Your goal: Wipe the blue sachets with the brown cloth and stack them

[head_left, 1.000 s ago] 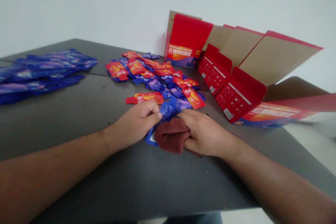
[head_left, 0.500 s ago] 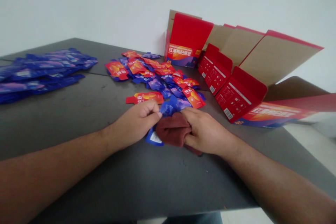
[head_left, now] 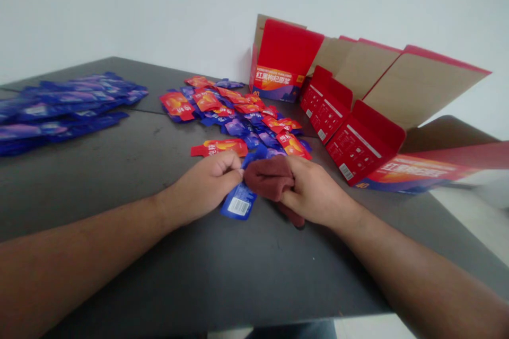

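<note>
A blue sachet [head_left: 239, 202] with a white barcode label lies on the dark table in front of me. My left hand [head_left: 207, 185] is closed, thumb and finger pinching the sachet's left edge. Bunched in my right hand [head_left: 312, 185] is a brown cloth [head_left: 270, 176], pressed on the sachet's upper part and covering some of it. Just beyond my left hand rests a red sachet [head_left: 226, 146], beside a loose pile of red and blue sachets [head_left: 238, 111].
Several open red cardboard boxes [head_left: 353, 140] stand along the right side, lids raised. At the back one box [head_left: 277, 82] faces me. Stacked blue sachets [head_left: 67, 106] lie at the far left of the dark table [head_left: 178, 275].
My right hand has shifted the cloth up and slightly right over the sachet, uncovering its barcode label. My left hand has stayed nearly still.
</note>
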{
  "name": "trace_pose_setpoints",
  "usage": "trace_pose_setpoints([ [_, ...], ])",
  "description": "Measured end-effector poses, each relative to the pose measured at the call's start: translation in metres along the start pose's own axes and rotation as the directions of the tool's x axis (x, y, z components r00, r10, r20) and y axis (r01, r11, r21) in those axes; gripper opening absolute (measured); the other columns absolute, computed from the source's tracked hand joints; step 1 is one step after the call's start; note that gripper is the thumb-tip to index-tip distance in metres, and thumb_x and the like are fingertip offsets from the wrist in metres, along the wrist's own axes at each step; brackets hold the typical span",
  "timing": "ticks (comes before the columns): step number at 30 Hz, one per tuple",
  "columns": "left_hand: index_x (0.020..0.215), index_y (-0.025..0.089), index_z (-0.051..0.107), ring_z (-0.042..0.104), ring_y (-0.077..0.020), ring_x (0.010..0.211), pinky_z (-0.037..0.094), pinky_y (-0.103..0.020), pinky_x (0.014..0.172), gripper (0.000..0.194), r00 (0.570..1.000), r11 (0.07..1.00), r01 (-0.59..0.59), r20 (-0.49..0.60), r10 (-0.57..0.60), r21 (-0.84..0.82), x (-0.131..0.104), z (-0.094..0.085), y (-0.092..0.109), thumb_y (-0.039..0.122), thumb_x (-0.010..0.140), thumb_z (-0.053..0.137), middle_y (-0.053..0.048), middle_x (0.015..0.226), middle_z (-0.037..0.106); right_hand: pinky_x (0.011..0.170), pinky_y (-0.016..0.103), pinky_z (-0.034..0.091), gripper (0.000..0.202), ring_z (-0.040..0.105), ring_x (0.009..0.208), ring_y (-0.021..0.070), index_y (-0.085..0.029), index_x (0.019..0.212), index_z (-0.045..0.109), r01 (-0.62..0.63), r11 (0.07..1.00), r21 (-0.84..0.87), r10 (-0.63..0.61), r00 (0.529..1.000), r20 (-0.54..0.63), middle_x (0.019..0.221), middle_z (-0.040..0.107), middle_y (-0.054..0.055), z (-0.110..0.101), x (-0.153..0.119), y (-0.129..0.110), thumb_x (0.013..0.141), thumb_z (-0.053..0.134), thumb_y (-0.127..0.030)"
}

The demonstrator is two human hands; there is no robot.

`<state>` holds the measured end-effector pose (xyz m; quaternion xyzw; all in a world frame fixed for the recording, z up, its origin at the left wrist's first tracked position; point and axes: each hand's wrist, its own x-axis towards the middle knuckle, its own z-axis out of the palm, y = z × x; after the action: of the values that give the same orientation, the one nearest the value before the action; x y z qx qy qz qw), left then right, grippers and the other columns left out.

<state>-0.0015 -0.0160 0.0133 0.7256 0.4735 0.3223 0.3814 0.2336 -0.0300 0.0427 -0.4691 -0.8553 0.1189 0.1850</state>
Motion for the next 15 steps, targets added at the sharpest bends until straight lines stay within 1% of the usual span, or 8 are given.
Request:
trace_pose_setpoints([
  [1, 0.076, 0.019, 0.050, 0.046, -0.0114, 0.062, 0.034, -0.027, 0.057, 0.020, 1.000, 1.000, 0.009, 0.006, -0.009, -0.005, -0.0001, 0.0001, -0.0004, 0.030, 0.093, 0.053, 0.004, 0.067, 0.050, 0.076, 0.031, 0.046, 0.023, 0.062, 0.087, 0.0197, -0.019, 0.101, 0.063, -0.023, 1.000, 0.013, 0.023, 1.000, -0.012, 0.097, 0.068, 0.005, -0.0005, 0.0006, 0.0003, 0.078, 0.062, -0.018],
  [2, 0.076, 0.020, 0.051, 0.046, -0.0112, 0.061, 0.034, -0.026, 0.056, 0.020, 1.000, 1.000, 0.014, 0.009, -0.013, -0.004, -0.0002, 0.0002, -0.0006, 0.031, 0.093, 0.053, 0.005, 0.067, 0.050, 0.076, 0.031, 0.046, 0.024, 0.062, 0.087, 0.0195, -0.019, 0.102, 0.063, -0.020, 1.000, 0.021, 0.020, 1.000, -0.013, 0.097, 0.068, 0.004, -0.0008, 0.0008, 0.0004, 0.078, 0.062, -0.018],
  [4, 0.076, 0.019, 0.051, 0.046, -0.0111, 0.062, 0.035, -0.026, 0.057, 0.020, 1.000, 1.000, 0.001, 0.002, -0.001, 0.011, -0.0004, 0.0000, -0.0001, 0.030, 0.093, 0.053, 0.004, 0.068, 0.050, 0.075, 0.031, 0.045, 0.021, 0.060, 0.086, 0.0190, -0.020, 0.097, 0.061, 0.048, 0.999, 0.010, -0.049, 0.999, 0.010, 0.095, 0.066, 0.004, -0.0006, 0.0000, -0.0002, 0.076, 0.063, -0.017],
  [6, 0.075, 0.019, 0.051, 0.046, -0.0112, 0.064, 0.036, -0.026, 0.059, 0.021, 1.000, 0.999, -0.026, -0.011, 0.026, 0.025, -0.0005, -0.0003, 0.0007, 0.030, 0.092, 0.053, 0.004, 0.070, 0.051, 0.074, 0.030, 0.044, 0.016, 0.058, 0.083, 0.0183, -0.020, 0.090, 0.058, 0.151, 0.988, -0.014, -0.150, 0.986, 0.069, 0.091, 0.063, 0.003, 0.0003, -0.0015, -0.0016, 0.075, 0.063, -0.017],
  [8, 0.074, 0.019, 0.051, 0.046, -0.0113, 0.066, 0.036, -0.026, 0.060, 0.022, 0.999, 0.999, -0.045, -0.018, 0.046, 0.030, -0.0005, -0.0004, 0.0009, 0.031, 0.093, 0.054, 0.004, 0.071, 0.052, 0.072, 0.030, 0.043, 0.015, 0.056, 0.081, 0.0178, -0.020, 0.086, 0.055, 0.202, 0.979, -0.024, -0.198, 0.974, 0.111, 0.088, 0.061, 0.002, 0.0009, -0.0025, -0.0026, 0.075, 0.063, -0.017],
  [10, 0.074, 0.019, 0.050, 0.046, -0.0110, 0.064, 0.035, -0.026, 0.059, 0.022, 0.999, 0.999, -0.037, -0.015, 0.037, 0.014, -0.0004, -0.0001, 0.0002, 0.031, 0.093, 0.053, 0.004, 0.070, 0.051, 0.072, 0.029, 0.044, 0.015, 0.057, 0.082, 0.0177, -0.020, 0.087, 0.056, 0.157, 0.987, -0.017, -0.156, 0.985, 0.079, 0.089, 0.062, 0.003, 0.0007, -0.0021, -0.0025, 0.075, 0.063, -0.016],
  [13, 0.076, 0.019, 0.050, 0.045, -0.0105, 0.060, 0.034, -0.026, 0.056, 0.020, 1.000, 1.000, -0.003, 0.001, 0.003, -0.015, -0.0004, 0.0007, -0.0014, 0.029, 0.093, 0.052, 0.005, 0.067, 0.049, 0.076, 0.030, 0.045, 0.019, 0.060, 0.086, 0.0189, -0.019, 0.095, 0.059, 0.020, 1.000, 0.009, -0.020, 1.000, -0.001, 0.095, 0.065, 0.004, -0.0006, -0.0004, -0.0009, 0.077, 0.062, -0.016],
  [15, 0.076, 0.019, 0.050, 0.045, -0.0105, 0.060, 0.034, -0.026, 0.056, 0.020, 1.000, 1.000, -0.005, 0.002, 0.005, -0.014, -0.0004, 0.0009, -0.0014, 0.029, 0.093, 0.052, 0.005, 0.067, 0.049, 0.076, 0.031, 0.045, 0.020, 0.060, 0.087, 0.0192, -0.020, 0.097, 0.060, 0.018, 1.000, 0.011, -0.018, 1.000, -0.004, 0.095, 0.066, 0.004, -0.0010, -0.0003, -0.0005, 0.077, 0.063, -0.017],
])
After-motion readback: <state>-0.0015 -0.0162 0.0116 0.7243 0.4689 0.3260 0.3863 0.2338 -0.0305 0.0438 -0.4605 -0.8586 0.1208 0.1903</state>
